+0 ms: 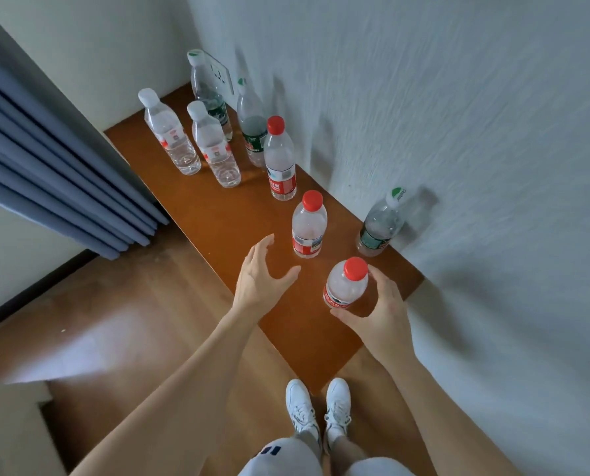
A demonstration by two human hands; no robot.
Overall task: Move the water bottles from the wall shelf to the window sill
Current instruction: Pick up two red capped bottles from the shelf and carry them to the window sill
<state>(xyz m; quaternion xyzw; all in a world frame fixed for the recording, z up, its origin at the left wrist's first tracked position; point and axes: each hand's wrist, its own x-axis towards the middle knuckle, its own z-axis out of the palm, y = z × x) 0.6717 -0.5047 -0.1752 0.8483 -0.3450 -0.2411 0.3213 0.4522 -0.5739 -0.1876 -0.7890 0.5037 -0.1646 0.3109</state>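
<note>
A brown wooden wall shelf [218, 218] carries several upright water bottles. My right hand [383, 310] grips the nearest red-capped bottle [345, 286], thumb low in front and fingers behind its shoulder. My left hand [259, 276] hovers open with fingers spread, just left of a second red-capped bottle [309, 225] and apart from it. A third red-capped bottle [280, 159] stands farther back. A green-labelled bottle [379, 228] stands against the wall on the right. Two white-capped bottles [170, 132] [214, 146] and two green-labelled ones [207, 91] [252, 128] fill the far end. No window sill is in view.
A textured white wall [458, 132] runs along the shelf's right side, with a socket [221, 75] near the far corner. Blue curtain folds [56, 159] hang at the left. Below are a wooden floor [132, 321] and my white shoes [317, 410].
</note>
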